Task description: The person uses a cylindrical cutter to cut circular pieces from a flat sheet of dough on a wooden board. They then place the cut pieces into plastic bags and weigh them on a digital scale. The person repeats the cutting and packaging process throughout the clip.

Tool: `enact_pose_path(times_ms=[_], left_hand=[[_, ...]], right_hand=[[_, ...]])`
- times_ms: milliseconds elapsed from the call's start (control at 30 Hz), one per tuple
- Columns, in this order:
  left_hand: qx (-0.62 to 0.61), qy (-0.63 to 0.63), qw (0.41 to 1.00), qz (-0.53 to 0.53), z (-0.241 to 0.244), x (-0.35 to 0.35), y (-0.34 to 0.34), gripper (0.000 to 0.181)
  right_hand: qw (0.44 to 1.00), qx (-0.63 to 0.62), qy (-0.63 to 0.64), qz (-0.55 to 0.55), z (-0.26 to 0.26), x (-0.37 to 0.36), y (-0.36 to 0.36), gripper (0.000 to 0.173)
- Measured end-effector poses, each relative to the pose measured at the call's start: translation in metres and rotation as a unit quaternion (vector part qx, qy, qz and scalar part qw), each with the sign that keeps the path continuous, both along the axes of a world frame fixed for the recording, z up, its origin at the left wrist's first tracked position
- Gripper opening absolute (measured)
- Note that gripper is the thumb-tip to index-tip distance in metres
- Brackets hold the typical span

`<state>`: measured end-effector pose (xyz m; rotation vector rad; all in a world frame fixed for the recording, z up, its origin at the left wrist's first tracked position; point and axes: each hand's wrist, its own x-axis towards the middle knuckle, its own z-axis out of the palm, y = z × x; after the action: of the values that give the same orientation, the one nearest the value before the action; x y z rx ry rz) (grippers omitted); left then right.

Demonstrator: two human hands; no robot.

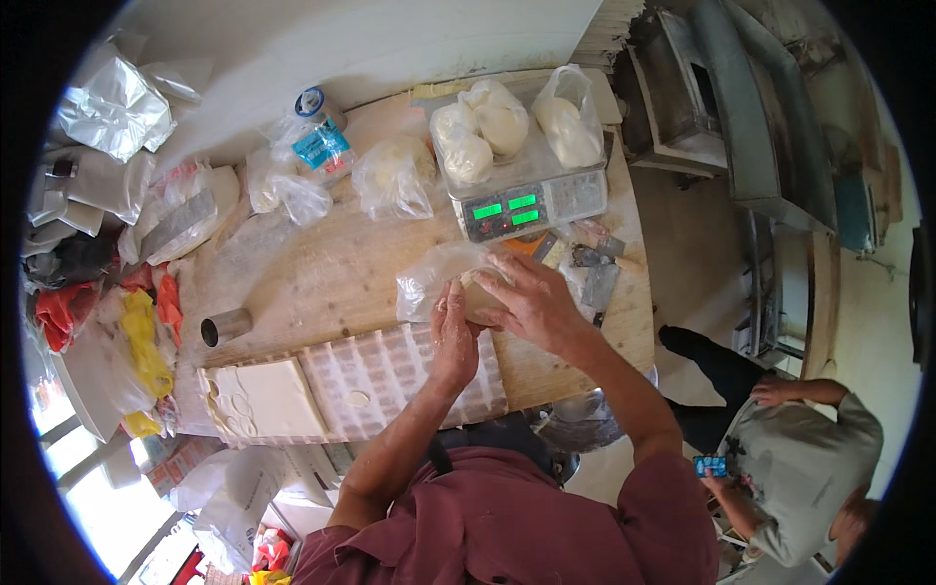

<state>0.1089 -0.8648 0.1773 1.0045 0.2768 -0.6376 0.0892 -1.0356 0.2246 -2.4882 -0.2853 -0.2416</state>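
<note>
Both hands hold a pale lump of dough (pixel 481 298) at a clear plastic bag (pixel 428 278). My left hand (pixel 455 333) presses on its near left side, dusted with flour. My right hand (pixel 530 296) curls over its right side, fingers spread across it. Just beyond, a digital scale (pixel 578 197) with lit green displays carries bagged dough balls (pixel 501 124). On a patterned mat (pixel 395 365) in front of me lie a small dough disc (pixel 357 398) and, at the left, a flat dough sheet (pixel 274 402) with round cuts along one side.
A metal cylinder (pixel 227 327) lies on the wooden table (pixel 322 278). Scrapers (pixel 599 285) lie at the right edge, plastic bags (pixel 146 344) crowd the left. Bagged dough (pixel 395 175) and a blue-labelled container (pixel 322 142) stand at the back. Another person (pixel 797 453) with a phone is at the right.
</note>
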Motion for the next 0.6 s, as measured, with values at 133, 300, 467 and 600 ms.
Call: enact_pose_path(times_ms=[133,300,467,600], left_hand=[[-0.063,0.054,0.997,0.0,-0.003,-0.003,-0.005,0.04],[-0.078,0.048,0.996,-0.003,-0.01,-0.003,-0.007,0.04],[-0.076,0.046,0.996,0.015,-0.007,0.0,-0.011,0.037],[-0.122,0.082,0.989,-0.001,-0.012,0.007,-0.014,0.036]], right_hand=[[0.996,0.077,0.016,-0.036,-0.023,-0.01,0.002,0.049],[0.983,0.167,0.035,-0.06,-0.037,-0.012,0.003,0.039],[0.988,0.129,-0.024,-0.083,-0.033,-0.006,0.0,0.036],[0.994,0.031,-0.1,-0.034,-0.03,-0.001,-0.012,0.034]])
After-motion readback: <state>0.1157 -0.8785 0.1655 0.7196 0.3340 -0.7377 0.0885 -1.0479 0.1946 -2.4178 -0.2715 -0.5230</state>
